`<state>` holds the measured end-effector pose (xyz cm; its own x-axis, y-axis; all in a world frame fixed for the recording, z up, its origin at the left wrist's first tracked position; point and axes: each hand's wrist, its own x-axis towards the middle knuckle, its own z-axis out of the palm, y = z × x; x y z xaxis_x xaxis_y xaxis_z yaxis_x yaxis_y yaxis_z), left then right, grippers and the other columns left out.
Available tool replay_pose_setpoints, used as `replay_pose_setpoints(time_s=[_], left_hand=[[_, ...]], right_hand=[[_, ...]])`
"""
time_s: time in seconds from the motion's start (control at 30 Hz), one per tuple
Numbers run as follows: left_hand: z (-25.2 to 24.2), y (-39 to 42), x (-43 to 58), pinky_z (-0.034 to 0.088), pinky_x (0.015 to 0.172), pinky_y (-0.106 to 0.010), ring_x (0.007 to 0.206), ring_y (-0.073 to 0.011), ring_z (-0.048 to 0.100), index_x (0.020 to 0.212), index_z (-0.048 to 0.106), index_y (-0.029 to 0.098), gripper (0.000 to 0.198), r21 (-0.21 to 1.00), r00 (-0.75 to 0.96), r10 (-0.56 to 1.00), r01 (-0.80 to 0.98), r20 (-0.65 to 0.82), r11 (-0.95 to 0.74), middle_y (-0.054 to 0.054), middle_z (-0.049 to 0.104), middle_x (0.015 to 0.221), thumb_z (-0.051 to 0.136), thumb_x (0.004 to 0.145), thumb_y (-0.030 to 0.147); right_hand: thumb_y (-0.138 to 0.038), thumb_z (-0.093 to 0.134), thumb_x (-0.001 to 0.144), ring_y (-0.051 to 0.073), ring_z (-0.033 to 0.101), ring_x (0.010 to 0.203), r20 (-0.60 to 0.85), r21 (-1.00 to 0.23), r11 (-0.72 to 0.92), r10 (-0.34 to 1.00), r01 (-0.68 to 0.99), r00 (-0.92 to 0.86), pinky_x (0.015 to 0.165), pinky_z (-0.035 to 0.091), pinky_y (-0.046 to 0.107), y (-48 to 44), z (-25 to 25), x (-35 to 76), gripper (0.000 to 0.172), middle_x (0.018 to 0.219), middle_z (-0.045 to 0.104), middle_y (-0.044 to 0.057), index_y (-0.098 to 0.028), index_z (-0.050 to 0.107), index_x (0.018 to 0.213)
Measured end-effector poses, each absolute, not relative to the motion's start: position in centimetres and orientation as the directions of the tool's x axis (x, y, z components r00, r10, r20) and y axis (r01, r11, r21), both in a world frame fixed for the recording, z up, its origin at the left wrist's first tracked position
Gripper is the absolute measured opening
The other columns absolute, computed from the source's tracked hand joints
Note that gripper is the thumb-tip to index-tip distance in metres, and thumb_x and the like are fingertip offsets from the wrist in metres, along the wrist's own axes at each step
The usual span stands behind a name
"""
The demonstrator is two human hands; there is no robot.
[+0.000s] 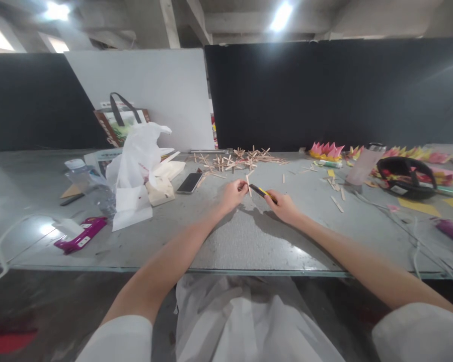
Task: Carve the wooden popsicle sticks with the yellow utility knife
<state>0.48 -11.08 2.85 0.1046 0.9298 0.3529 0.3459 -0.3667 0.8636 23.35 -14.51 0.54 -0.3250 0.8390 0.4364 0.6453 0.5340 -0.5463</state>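
Observation:
My left hand (234, 195) is closed, its fingers pinching a thin wooden stick (248, 187) that stands up at a slant over the table. In my right hand (284, 205) is a yellow and black utility knife (262, 192), gripped by its handle. The knife's front end points left and reaches close to the stick; whether the blade touches it I cannot tell. Behind my hands lies a loose heap of wooden sticks (226, 163), some joined into crossed shapes. A few loose stick pieces (337, 203) lie to the right.
Left on the grey table (226, 246) are a phone (189, 183), a white plastic bag (136, 156), a clear bottle (90, 183) and a purple packet (81, 235). To the right stand pink paper flowers (326, 151), a pinkish bottle (364, 165), a black headband-like object (405, 177) and cables (388, 213).

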Motion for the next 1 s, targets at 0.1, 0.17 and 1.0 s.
replay_pose_setpoints(time_s=[0.1, 0.17, 1.0], left_hand=[[2.77, -10.97, 0.59, 0.053, 0.075, -0.027, 0.074, -0.0170, 0.071, 0.089, 0.067, 0.017, 0.010, 0.879, 0.104, 0.938, 0.329, 0.330, -0.345, -0.005, 0.076, 0.080, 0.060, 0.097, 0.017], [2.68, -10.86, 0.61, 0.053, 0.073, -0.027, 0.073, -0.0170, 0.071, 0.088, 0.067, 0.018, 0.010, 0.884, 0.104, 0.941, 0.323, 0.323, -0.339, -0.005, 0.076, 0.078, 0.062, 0.096, 0.019], [1.98, -10.35, 0.96, 0.061, 0.070, -0.029, 0.069, -0.0165, 0.070, 0.076, 0.062, 0.019, 0.027, 0.998, 0.108, 0.994, -0.053, 0.033, -0.028, -0.011, 0.077, 0.079, 0.056, 0.100, 0.032]], right_hand=[[-0.047, 0.041, 0.106, 0.019, 0.060, 0.066, 0.444, -0.540, 0.540, 0.835, 0.646, -0.326, 0.065, 0.037, 0.029, -14.42, 0.43, 23.38, 0.045, 0.081, 0.073, 0.007, -0.018, 0.075, 0.110], [-0.047, 0.042, 0.106, 0.020, 0.061, 0.067, 0.443, -0.541, 0.538, 0.836, 0.646, -0.325, 0.065, 0.037, 0.029, -14.37, 0.33, 23.39, 0.044, 0.083, 0.075, 0.007, -0.018, 0.075, 0.112], [-0.051, 0.042, 0.104, 0.019, 0.059, 0.062, 0.452, -0.560, 0.511, 0.848, 0.653, -0.276, 0.063, 0.039, 0.029, -14.36, 0.28, 23.36, 0.048, 0.073, 0.069, 0.004, -0.018, 0.076, 0.110]])
